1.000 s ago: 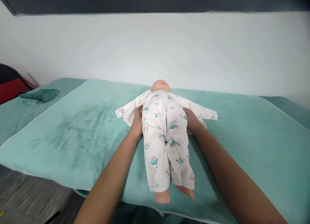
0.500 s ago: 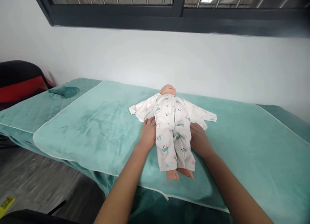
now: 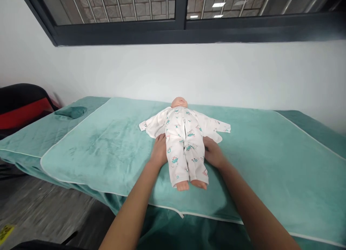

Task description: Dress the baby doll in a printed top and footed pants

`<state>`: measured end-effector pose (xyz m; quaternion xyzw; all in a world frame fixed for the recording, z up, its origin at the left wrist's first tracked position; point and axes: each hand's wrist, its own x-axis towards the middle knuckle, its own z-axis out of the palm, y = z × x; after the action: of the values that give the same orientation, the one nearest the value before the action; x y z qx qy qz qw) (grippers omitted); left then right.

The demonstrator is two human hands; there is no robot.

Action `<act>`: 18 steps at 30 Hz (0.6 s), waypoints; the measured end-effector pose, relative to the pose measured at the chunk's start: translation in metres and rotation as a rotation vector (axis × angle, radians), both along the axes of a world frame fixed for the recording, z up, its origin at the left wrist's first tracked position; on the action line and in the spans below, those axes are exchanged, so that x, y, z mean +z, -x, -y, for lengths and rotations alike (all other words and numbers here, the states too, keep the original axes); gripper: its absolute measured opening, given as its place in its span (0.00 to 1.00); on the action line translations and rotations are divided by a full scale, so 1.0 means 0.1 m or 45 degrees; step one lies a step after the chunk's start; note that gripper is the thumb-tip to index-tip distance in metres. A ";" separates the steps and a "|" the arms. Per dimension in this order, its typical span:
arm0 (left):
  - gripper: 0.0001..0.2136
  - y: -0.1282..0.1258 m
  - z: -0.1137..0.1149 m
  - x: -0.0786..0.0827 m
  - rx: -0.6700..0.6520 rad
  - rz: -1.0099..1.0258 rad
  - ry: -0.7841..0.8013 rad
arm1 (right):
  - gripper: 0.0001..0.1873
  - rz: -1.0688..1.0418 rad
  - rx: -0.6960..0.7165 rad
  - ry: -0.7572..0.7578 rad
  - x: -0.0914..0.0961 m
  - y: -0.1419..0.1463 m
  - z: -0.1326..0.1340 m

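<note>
A baby doll (image 3: 180, 102) lies on its back on the green mat, head toward the wall and bare feet toward me. It wears white printed pants (image 3: 186, 145), drawn high over its trunk, and a white long-sleeved shirt (image 3: 158, 122) whose sleeves spread to both sides. My left hand (image 3: 160, 149) lies along the left side of the pants, fingers stretched toward the shirt's hem. Against the right side rests my right hand (image 3: 213, 151), its fingers extended and the fingertips partly hidden by the pants. Neither thumb shows clearly.
The light green mat (image 3: 108, 159) covers a bed with a darker green spread (image 3: 35, 141), which has a face hole (image 3: 70, 112) at the left. A black and red chair (image 3: 25, 107) stands at the far left. Behind are a white wall (image 3: 205, 77) and dark-framed window (image 3: 116, 35).
The camera view has shifted, so the doll and both hands appear slightly further left and more of the window shows. The hands stay beside the pants.
</note>
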<state>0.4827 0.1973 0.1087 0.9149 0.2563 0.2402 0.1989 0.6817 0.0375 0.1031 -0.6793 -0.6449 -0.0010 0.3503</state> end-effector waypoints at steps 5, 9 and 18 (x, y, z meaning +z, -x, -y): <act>0.10 -0.04 0.01 -0.01 0.060 -0.093 -0.121 | 0.09 -0.161 0.041 -0.064 0.03 0.02 0.11; 0.08 -0.03 0.00 -0.03 0.085 -0.155 -0.199 | 0.09 -0.121 0.023 -0.050 0.00 0.00 0.09; 0.06 0.21 0.23 -0.02 0.129 -0.233 -0.451 | 0.08 0.132 -0.219 -0.063 -0.09 -0.02 0.17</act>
<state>0.4613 0.1745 0.1071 0.9395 0.2728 0.2071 -0.0016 0.6841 0.0204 0.0941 -0.7223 -0.6012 -0.0820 0.3318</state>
